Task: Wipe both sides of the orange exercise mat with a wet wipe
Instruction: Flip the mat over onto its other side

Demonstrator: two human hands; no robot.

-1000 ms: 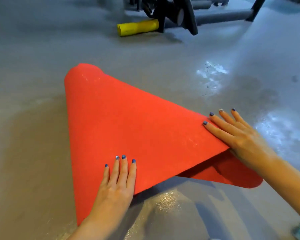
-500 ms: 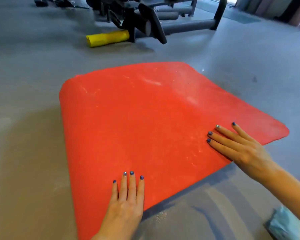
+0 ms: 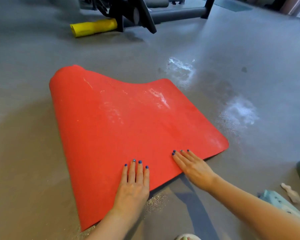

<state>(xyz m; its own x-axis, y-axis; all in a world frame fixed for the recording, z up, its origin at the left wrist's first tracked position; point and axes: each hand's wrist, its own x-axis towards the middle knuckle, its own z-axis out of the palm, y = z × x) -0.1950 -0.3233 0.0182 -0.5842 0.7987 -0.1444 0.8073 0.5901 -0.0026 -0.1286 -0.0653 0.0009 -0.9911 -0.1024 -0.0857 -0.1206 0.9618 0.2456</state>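
Note:
The orange exercise mat [image 3: 121, 122] lies spread on the grey floor, its far left end curled over and its far edge wavy, with pale wet streaks on top. My left hand [image 3: 133, 184] presses flat on the mat's near edge, fingers straight. My right hand [image 3: 192, 167] lies flat beside it, fingers on the mat near the right corner. A crumpled white wipe [image 3: 292, 193] lies on the floor at the far right, apart from both hands.
A light blue wipe pack [image 3: 277, 202] sits at the lower right by my right forearm. A yellow foam roller [image 3: 93, 27] and dark gym equipment frames [image 3: 137, 13] stand beyond the mat. Wet patches [image 3: 237, 113] shine on the floor to the right.
The mat has gone from a folded triangle to lying spread out, its far edge now settling wavy. Both hands have moved closer together along the near edge. The view shifted.

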